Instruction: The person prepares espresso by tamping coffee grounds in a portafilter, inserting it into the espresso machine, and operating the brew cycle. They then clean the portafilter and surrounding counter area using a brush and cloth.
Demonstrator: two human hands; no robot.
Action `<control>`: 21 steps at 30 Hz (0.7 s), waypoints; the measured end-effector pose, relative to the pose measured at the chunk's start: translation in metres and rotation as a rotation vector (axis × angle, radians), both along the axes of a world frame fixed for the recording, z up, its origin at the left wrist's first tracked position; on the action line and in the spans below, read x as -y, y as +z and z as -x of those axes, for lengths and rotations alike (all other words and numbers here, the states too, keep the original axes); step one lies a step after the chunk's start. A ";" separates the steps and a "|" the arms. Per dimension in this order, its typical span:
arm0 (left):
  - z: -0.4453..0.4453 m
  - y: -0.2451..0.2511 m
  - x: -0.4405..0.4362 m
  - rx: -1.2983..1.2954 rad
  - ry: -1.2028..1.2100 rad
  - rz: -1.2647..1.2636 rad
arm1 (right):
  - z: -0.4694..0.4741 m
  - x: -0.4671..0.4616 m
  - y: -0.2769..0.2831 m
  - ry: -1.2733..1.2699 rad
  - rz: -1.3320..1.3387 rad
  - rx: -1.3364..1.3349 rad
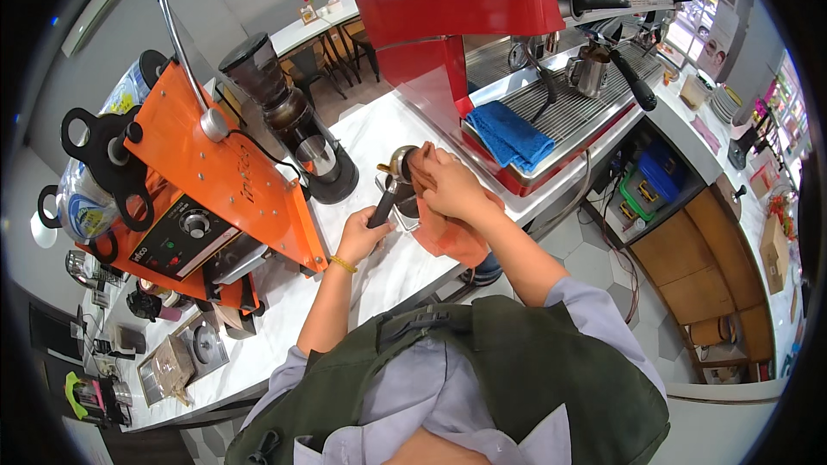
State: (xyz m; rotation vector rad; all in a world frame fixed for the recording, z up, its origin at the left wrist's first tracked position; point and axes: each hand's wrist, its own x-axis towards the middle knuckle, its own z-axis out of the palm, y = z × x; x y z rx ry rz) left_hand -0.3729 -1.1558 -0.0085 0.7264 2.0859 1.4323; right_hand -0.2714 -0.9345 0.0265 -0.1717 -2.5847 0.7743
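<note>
My left hand [363, 232] grips the black handle of an espresso portafilter [385, 201]. The portafilter is tilted up, with its metal basket end and brass-coloured spout [387, 168] turned towards my right hand. An orange cloth [446, 230] is bunched in my right hand [452, 184], which presses part of it against the portafilter's basket. The rest of the cloth hangs down over the counter's edge. Under the portafilter, a metal item with a wire frame [407, 203] is partly hidden. The inside of the basket is covered by the cloth and fingers.
Left of my hands stand an orange cup-sealing machine [213, 174] with a long lever and a black coffee grinder [291, 123]. To the right is a red espresso machine [420, 0], a folded blue cloth [510, 134] on its drip tray and a steel pitcher [589, 71] under the group.
</note>
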 end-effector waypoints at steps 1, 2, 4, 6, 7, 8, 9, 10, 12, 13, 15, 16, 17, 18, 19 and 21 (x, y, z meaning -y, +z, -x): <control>0.000 -0.001 -0.001 -0.064 -0.012 0.026 | 0.002 0.004 -0.002 -0.026 -0.066 0.013; 0.001 -0.002 -0.002 -0.234 0.007 0.044 | 0.005 0.007 -0.004 -0.053 -0.132 0.025; 0.001 -0.004 -0.005 -0.509 0.052 0.112 | 0.009 0.006 -0.007 -0.039 -0.165 0.168; 0.000 -0.005 -0.007 -0.280 0.038 0.083 | 0.012 0.000 -0.008 -0.040 0.056 0.107; -0.001 -0.006 -0.007 -0.101 0.042 0.133 | 0.011 -0.004 -0.008 -0.079 0.142 0.041; -0.002 -0.006 -0.007 -0.014 0.019 0.091 | 0.013 -0.008 -0.007 0.040 0.166 -0.053; -0.002 -0.005 -0.006 -0.016 0.032 0.062 | 0.012 -0.011 -0.006 0.064 0.031 0.029; -0.002 -0.004 -0.006 0.009 0.039 0.054 | 0.013 -0.013 -0.004 0.040 -0.096 0.102; -0.002 -0.003 -0.006 0.085 0.013 0.026 | 0.012 -0.012 -0.002 0.011 -0.248 0.196; -0.002 -0.003 -0.005 0.135 -0.018 0.009 | 0.011 -0.009 -0.001 -0.036 -0.233 0.143; 0.000 -0.002 -0.006 0.130 -0.030 0.004 | 0.011 -0.001 0.000 -0.129 -0.233 -0.079; 0.001 -0.002 -0.007 0.076 -0.011 0.015 | 0.011 0.002 0.001 -0.109 -0.278 -0.035; 0.001 -0.002 -0.008 0.055 -0.004 0.036 | 0.012 0.005 0.001 -0.103 -0.284 0.020; 0.002 -0.002 -0.008 -0.189 0.039 0.074 | 0.013 0.007 0.001 -0.117 -0.298 0.051; 0.002 -0.002 -0.008 -0.398 0.071 0.119 | 0.013 0.007 0.001 -0.111 -0.306 0.113; 0.000 -0.002 -0.009 -0.634 0.155 0.184 | 0.015 0.003 0.000 -0.033 -0.138 0.173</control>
